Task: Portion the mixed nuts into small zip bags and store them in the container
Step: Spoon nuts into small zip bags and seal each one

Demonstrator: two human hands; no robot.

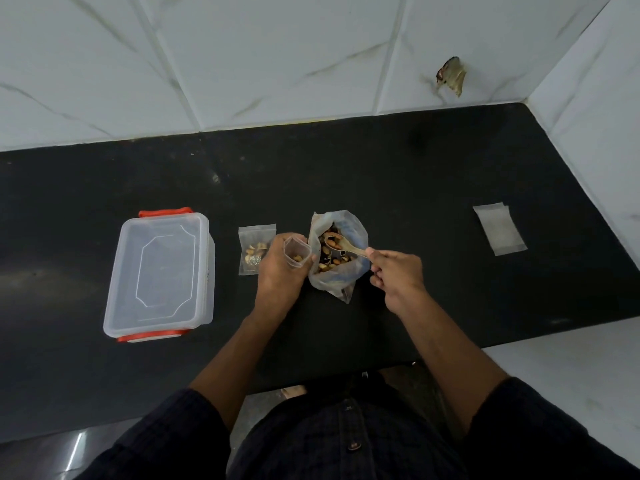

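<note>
On the black countertop (415, 188) the person works with both hands. The left hand (277, 271) grasps a small zip bag (297, 252) and holds its mouth open and upward; a few nuts lie already at the bottom of it. The right hand (394, 275) pinches the handle of a small wooden spoon (341, 244), whose bowl carries some nuts and sits over the opening of the large clear bag of mixed nuts (337, 254). This large bag stands on the countertop between the two hands, just beside the small bag that the left hand holds.

To the left of the left hand, one filled zip bag (254, 249) lies flat on the countertop, with nuts in its lower part. Further left stands the clear plastic container (159, 271) with red clips, and its lid is on. Well apart, at the right side of the countertop, lie some empty zip bags (498, 228) in a flat stack. Behind the countertop is a white marble-pattern tiled wall (277, 57).
</note>
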